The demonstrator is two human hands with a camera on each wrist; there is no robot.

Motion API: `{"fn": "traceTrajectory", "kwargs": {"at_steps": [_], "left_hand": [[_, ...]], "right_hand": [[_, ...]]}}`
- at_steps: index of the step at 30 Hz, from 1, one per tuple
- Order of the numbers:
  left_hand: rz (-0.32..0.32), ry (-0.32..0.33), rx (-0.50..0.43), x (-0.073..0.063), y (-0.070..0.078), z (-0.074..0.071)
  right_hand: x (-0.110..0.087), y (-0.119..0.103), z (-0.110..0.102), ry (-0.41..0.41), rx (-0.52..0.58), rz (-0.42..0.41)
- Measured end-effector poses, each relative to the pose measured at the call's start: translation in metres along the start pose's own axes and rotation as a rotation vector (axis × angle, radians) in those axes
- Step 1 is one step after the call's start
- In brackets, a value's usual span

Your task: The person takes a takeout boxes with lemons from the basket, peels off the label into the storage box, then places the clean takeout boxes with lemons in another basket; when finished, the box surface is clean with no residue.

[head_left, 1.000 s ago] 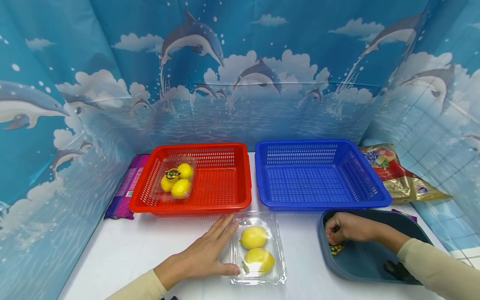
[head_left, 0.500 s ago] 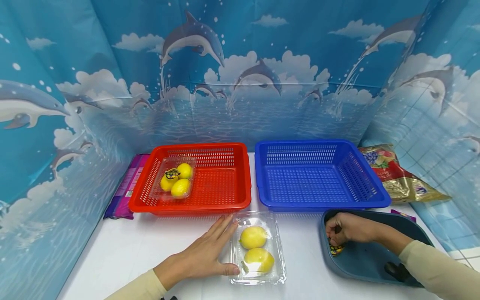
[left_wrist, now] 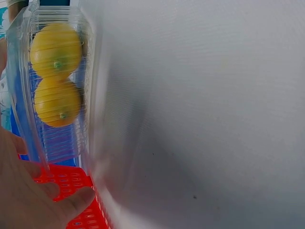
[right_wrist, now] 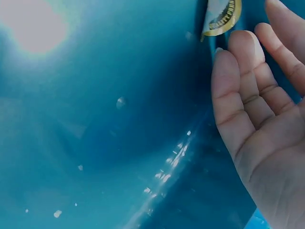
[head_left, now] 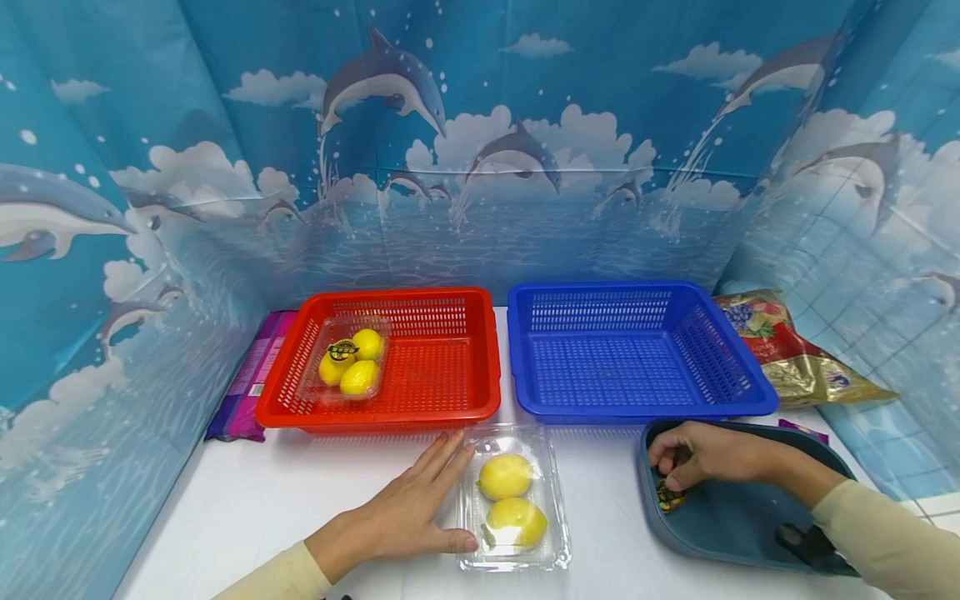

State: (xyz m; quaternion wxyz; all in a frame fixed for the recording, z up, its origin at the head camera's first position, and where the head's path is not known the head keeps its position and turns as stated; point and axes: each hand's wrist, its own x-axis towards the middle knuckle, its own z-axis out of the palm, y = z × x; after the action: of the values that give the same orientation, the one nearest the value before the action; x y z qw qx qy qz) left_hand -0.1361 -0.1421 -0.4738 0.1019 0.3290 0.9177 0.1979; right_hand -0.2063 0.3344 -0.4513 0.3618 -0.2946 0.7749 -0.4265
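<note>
A clear plastic clamshell box (head_left: 555, 500) with two lemons (head_left: 516, 522) lies on the white table. My left hand (head_left: 408, 512) lies beside it with fingers spread, fingertips and thumb at its left edge. In the left wrist view the lemons (left_wrist: 57, 102) show through the ribbed plastic wall. My right hand (head_left: 712, 454) reaches into a dark teal bin (head_left: 738, 521), near its left wall. Stickers (head_left: 669, 497) with black and gold print lie under its fingers. The right wrist view shows loosely bent fingers and a gold-edged sticker (right_wrist: 223, 18) just beyond the fingertips.
At the back left, a red basket (head_left: 435, 375) holds another clamshell box (head_left: 352, 358) with lemons. A blue basket (head_left: 607, 367) stands to its right. Purple (head_left: 251, 379) and red-gold (head_left: 795, 354) bags flank the baskets. A dark object (head_left: 802, 542) lies in the bin's front right.
My right hand has shifted slightly right in the bin, its thumb and fingers now farther apart. The left hand and the lemon box have stayed put.
</note>
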Motion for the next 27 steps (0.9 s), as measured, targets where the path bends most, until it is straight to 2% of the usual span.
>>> {"fn": "traceTrajectory", "kwargs": {"at_steps": [6,14,20,23,27], "left_hand": [[0.006,0.011,0.006,0.0,0.0,-0.001],[0.026,0.028,0.004,-0.002,0.0,0.001],[0.024,0.026,0.009,-0.002,0.001,0.001],[0.021,0.024,0.006,-0.001,0.001,0.0],[0.015,0.017,-0.002,-0.001,0.001,-0.001]], "right_hand": [[-0.007,-0.009,-0.001,-0.07,0.072,0.028],[-0.024,-0.034,0.001,-0.009,0.017,0.058],[-0.041,-0.063,0.001,0.01,0.007,-0.019],[-0.044,-0.078,0.001,0.057,-0.006,-0.041],[-0.042,-0.098,0.004,0.185,-0.047,-0.021]]}}
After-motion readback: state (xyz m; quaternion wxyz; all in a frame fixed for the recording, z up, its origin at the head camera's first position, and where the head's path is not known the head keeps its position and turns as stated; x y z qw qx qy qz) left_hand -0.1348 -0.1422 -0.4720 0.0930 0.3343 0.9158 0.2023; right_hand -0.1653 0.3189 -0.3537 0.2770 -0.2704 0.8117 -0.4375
